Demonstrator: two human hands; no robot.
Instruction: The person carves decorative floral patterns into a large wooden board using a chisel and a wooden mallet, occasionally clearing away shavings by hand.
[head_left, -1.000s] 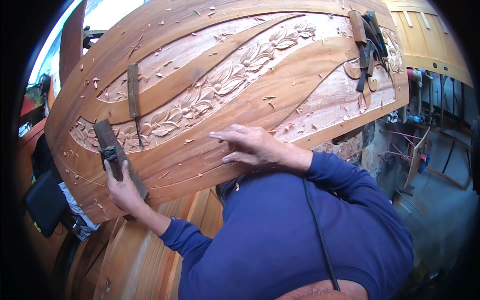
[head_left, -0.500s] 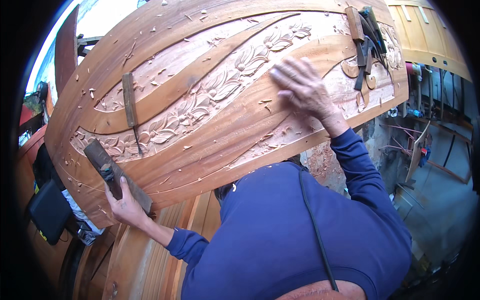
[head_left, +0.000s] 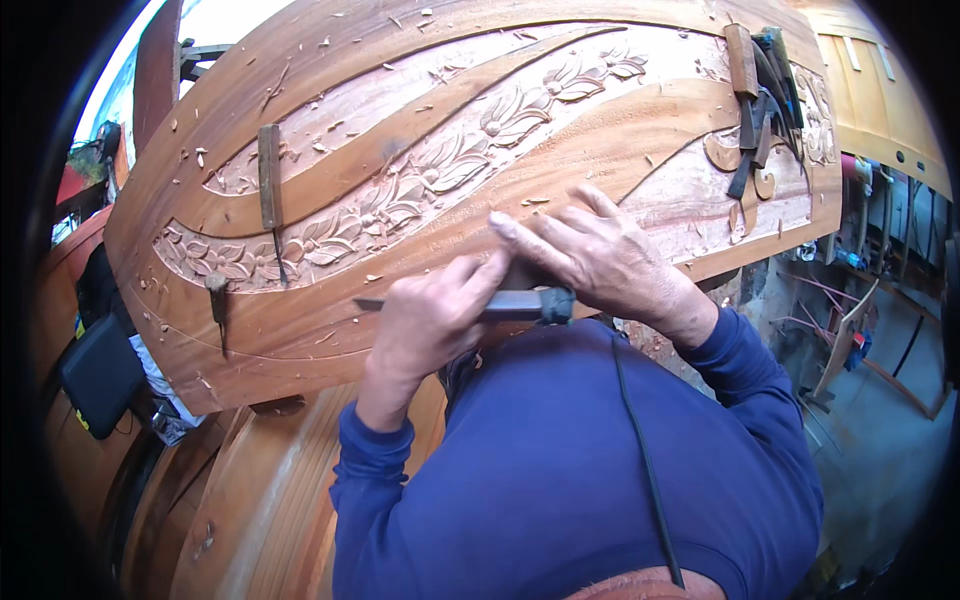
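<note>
My left hand [head_left: 430, 315] is closed round a long dark block [head_left: 510, 306] with a dark wrapped band near its right end; a thin pointed end sticks out to the left. The block's exact kind is unclear. My right hand [head_left: 615, 260] is just beyond the banded end, fingers apart and stretched left; whether it touches the block I cannot make out. Both hands are over the near edge of a large wooden panel [head_left: 590, 135] carved with a band of leaves and flowers [head_left: 440, 175]. A wooden-handled chisel [head_left: 269, 178] lies across the carving, and a short dark-handled tool [head_left: 217, 295] rests at the lower left.
Several carving tools [head_left: 755, 115] lie heaped at the panel's far right. Wood shavings [head_left: 535, 201] are scattered over the panel. Planks [head_left: 250, 500] lie below on the left, beside a black seat-like object [head_left: 100, 375]. A light wooden board [head_left: 880, 90] stands at the far right.
My left hand has carried the block from the panel's lower left corner to the right, turning it level. My right hand has moved down toward it from the panel surface. The short tool is now uncovered.
</note>
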